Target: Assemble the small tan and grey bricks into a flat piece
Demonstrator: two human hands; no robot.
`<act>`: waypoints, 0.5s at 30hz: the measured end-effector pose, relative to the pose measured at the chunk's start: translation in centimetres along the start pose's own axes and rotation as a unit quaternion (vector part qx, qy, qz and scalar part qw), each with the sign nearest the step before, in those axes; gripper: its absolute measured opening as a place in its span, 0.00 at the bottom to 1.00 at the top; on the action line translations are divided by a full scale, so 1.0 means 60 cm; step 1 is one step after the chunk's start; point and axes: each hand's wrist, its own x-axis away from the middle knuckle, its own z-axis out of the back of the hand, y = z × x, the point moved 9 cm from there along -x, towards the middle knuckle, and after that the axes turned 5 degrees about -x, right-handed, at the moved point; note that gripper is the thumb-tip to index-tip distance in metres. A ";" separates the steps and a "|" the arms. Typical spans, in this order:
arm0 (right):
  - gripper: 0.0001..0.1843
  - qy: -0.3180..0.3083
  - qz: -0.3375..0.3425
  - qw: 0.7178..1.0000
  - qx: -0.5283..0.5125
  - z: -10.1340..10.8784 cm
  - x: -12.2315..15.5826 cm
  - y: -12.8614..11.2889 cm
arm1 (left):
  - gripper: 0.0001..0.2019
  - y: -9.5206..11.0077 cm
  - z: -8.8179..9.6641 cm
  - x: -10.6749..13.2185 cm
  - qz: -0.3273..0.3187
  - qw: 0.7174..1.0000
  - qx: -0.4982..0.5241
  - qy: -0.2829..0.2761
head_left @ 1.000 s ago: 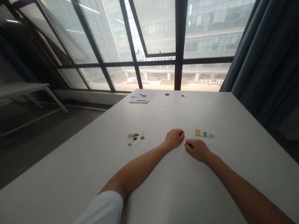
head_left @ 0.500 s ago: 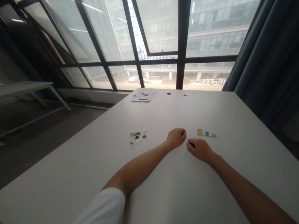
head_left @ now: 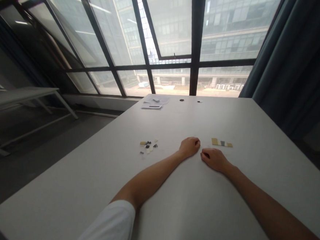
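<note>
White surface [head_left: 231, 114] under window [head_left: 169, 25]: left hand [head_left: 190, 147] and right hand [head_left: 213, 158] curled closed, side by side, seemingly at rest with nothing visibly gripped; brick strip [head_left: 222, 143] just beyond the right hand, loose pieces [head_left: 148, 147] within the left's reach, papers [head_left: 154, 101] at far edge.

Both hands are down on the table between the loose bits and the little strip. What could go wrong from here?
1. The loose pieces left of the left hand are tiny and scattered; a sweep of that forearm could scatter them further across the table.
2. The tan and grey strip lies just beyond the right hand; a careless reach might push it away.
3. Both hands are curled shut, so anything small inside is hidden and could drop unnoticed.
</note>
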 end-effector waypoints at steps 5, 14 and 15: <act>0.15 0.008 0.007 1.000 -0.003 -0.001 -0.001 0.002 | 0.14 0.000 0.001 0.001 0.004 1.000 0.004 -0.004; 0.15 0.007 0.001 1.000 -0.004 0.005 0.001 -0.005 | 0.15 -0.001 -0.001 -0.001 -0.007 1.000 0.000 0.005; 0.15 0.006 0.001 1.000 -0.003 0.005 0.001 -0.004 | 0.15 -0.001 -0.002 -0.001 -0.009 1.000 0.000 0.006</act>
